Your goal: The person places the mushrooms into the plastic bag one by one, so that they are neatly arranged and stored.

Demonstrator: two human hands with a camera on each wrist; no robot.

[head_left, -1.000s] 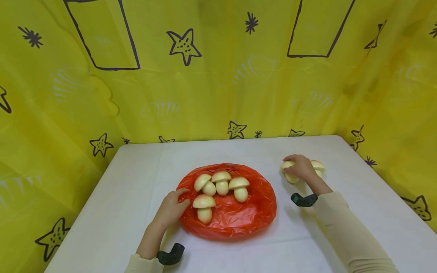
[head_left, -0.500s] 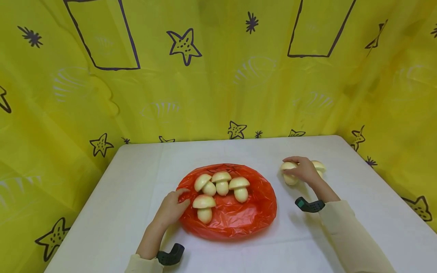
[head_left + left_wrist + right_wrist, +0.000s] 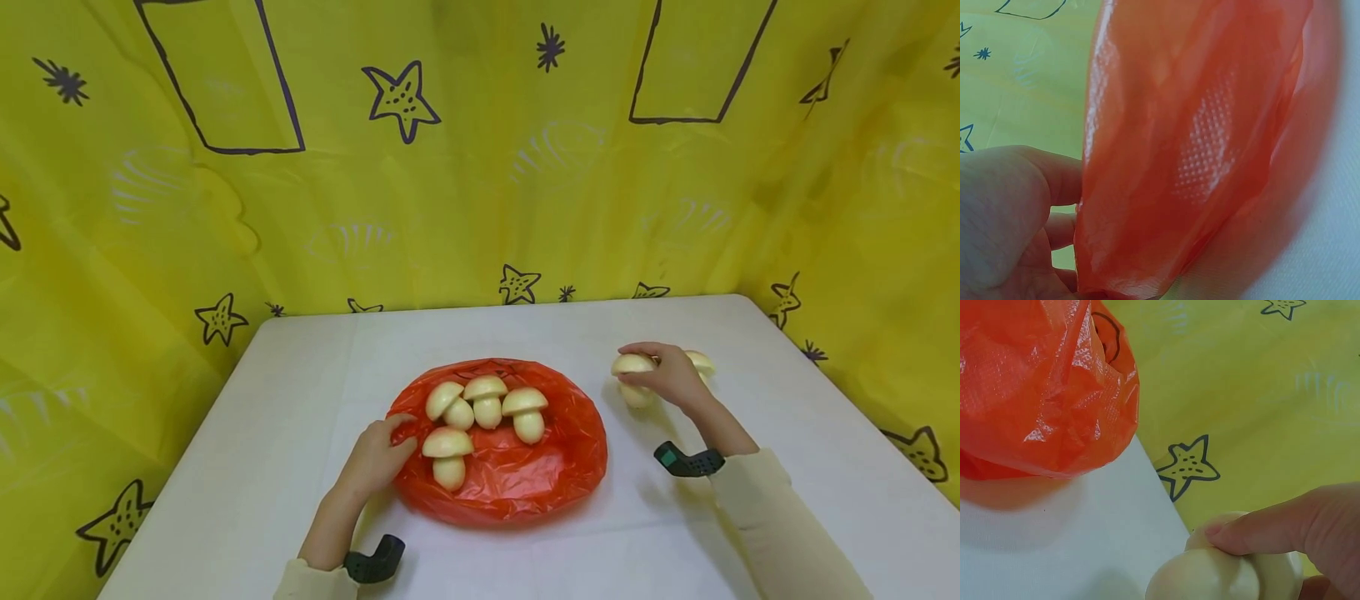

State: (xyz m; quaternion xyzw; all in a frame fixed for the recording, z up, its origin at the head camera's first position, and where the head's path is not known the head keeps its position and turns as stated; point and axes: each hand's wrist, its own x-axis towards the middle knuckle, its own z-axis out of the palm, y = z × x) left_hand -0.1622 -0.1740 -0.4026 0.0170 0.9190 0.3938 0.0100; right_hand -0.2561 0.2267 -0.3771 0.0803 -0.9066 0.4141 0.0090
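A red plastic bag (image 3: 525,483) stands with its mouth spread wide in the middle of the table, and several cream toy mushrooms (image 3: 448,457) lie inside it. At the bag's left rim, my left hand (image 3: 377,454) holds the edge, fingers hooked over it; the left wrist view shows the fingertips passing behind the red film (image 3: 1166,156). To the right of the bag, my right hand (image 3: 670,377) grips another toy mushroom (image 3: 633,364), thumb pressed on it in the right wrist view (image 3: 1210,575). Whether this mushroom touches the table is unclear.
One more mushroom (image 3: 701,362) sits behind my right hand, partly hidden by it. The white table (image 3: 300,383) ends at a yellow curtain (image 3: 465,183) with drawn stars, at the back and both sides. Dark wrist cameras (image 3: 375,560) hang from both forearms.
My right hand has closed more fully round the mushroom and shifted it slightly left, with the forearm moving right and nearer. The left hand and the bag have stayed still.
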